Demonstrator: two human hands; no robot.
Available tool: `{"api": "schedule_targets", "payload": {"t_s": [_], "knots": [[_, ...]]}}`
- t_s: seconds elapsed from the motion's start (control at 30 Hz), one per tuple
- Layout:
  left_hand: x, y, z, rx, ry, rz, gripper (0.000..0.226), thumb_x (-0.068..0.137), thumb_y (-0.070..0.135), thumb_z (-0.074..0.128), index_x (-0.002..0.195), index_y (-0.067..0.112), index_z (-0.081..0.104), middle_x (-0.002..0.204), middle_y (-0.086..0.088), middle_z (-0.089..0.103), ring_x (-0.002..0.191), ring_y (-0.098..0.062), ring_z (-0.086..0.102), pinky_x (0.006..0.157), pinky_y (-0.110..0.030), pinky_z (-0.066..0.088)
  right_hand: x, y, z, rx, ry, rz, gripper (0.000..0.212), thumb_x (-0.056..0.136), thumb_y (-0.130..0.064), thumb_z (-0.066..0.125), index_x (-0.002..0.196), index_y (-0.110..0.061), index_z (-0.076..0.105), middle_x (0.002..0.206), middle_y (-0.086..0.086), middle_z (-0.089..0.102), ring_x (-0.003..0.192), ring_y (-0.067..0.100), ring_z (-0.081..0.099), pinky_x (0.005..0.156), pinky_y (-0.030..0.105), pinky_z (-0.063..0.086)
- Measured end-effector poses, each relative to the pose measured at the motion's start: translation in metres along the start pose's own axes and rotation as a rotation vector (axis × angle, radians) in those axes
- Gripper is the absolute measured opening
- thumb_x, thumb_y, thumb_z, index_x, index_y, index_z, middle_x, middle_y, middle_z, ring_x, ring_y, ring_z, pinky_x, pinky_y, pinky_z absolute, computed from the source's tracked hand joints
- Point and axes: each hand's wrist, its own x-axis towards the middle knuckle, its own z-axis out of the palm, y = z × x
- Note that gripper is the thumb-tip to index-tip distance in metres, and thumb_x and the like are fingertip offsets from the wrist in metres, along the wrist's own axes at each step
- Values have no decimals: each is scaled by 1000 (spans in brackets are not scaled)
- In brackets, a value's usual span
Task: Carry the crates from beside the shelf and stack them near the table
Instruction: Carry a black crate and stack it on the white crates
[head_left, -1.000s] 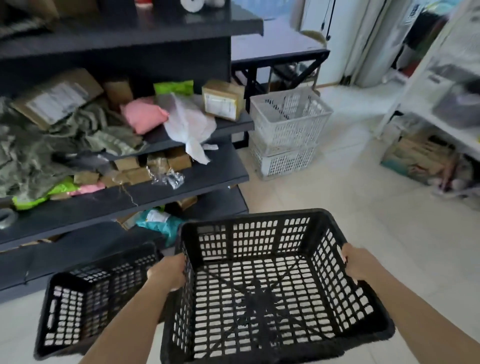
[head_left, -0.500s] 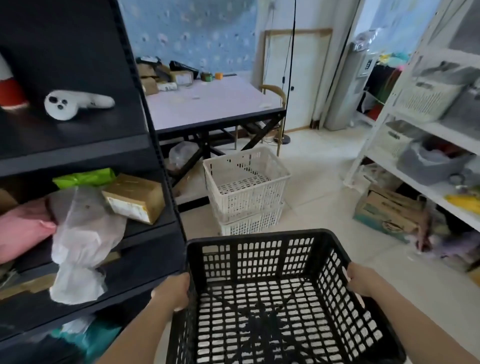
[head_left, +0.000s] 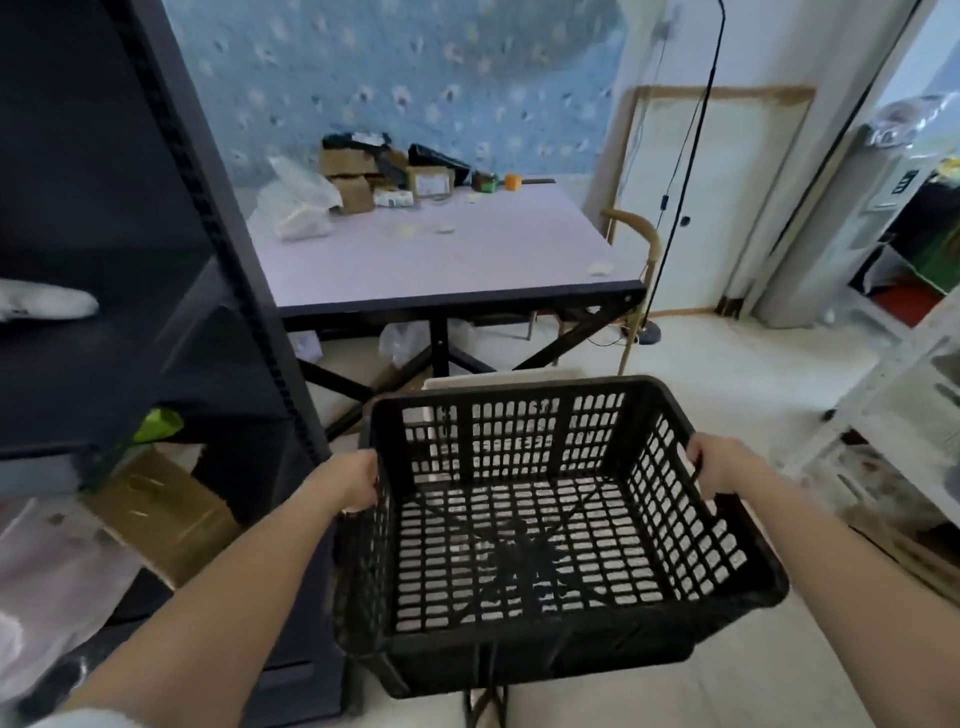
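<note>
I hold an empty black slatted crate (head_left: 535, 540) level in front of me, off the floor. My left hand (head_left: 353, 480) grips its left rim and my right hand (head_left: 714, 462) grips its right rim. Just past the crate's far wall, the rim of a white crate (head_left: 498, 378) shows on the floor near the table (head_left: 447, 260); the rest of it is hidden behind the black crate. The dark shelf unit (head_left: 156, 291) stands close on my left.
The pale-topped table on black crossed legs carries boxes (head_left: 358, 182) and bags at its far side. A wooden chair (head_left: 641, 244) and a lamp pole (head_left: 691, 156) stand at its right. A white rack (head_left: 914, 374) lines the right side. Pale floor lies between.
I have carried the black crate away from the shelf toward the table. The view has risen; the second black crate on the floor has dropped out of sight and the white crates are now mostly hidden.
</note>
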Motion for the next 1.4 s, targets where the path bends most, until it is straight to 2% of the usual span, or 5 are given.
{"api": "schedule_targets", "payload": {"t_s": [0.1, 0.23, 0.6, 0.93, 1.4], "knots": [[70, 11, -28, -27, 43, 8, 12, 82, 8, 54, 87, 15, 45, 95, -10, 55, 83, -27, 55, 64, -32, 42, 74, -9, -32, 25, 26, 11, 40, 66, 4, 62, 98, -16, 49, 106, 11, 60, 87, 26, 54, 76, 32, 50], [164, 10, -57, -49, 131, 25, 22, 77, 12, 58, 73, 23, 39, 97, -10, 61, 88, -30, 59, 76, -40, 51, 166, -29, -57, 39, 64, 0, 34, 73, 4, 51, 101, -15, 49, 111, 15, 60, 91, 29, 56, 82, 35, 53], [303, 28, -82, -48, 188, -84, 21, 85, 20, 59, 103, 17, 48, 105, -12, 62, 96, -33, 62, 81, -46, 55, 324, -72, -84, 91, 40, -115, 23, 81, 0, 47, 94, -16, 40, 96, 16, 56, 81, 26, 45, 68, 31, 39], [347, 47, -85, -25, 176, -120, 21, 85, 13, 58, 100, 18, 45, 100, -11, 60, 89, -33, 60, 70, -39, 51, 384, -72, -88, 181, -56, -135, 18, 75, 0, 51, 87, -12, 44, 67, 1, 47, 76, 28, 50, 64, 30, 40], [347, 52, -86, -43, 311, -106, 19, 81, 13, 64, 87, 19, 48, 84, -8, 63, 76, -30, 59, 61, -38, 51, 392, -62, -95, 290, -33, -117, 18, 73, -3, 53, 88, -12, 53, 75, 4, 56, 81, 29, 58, 75, 35, 51]]}}
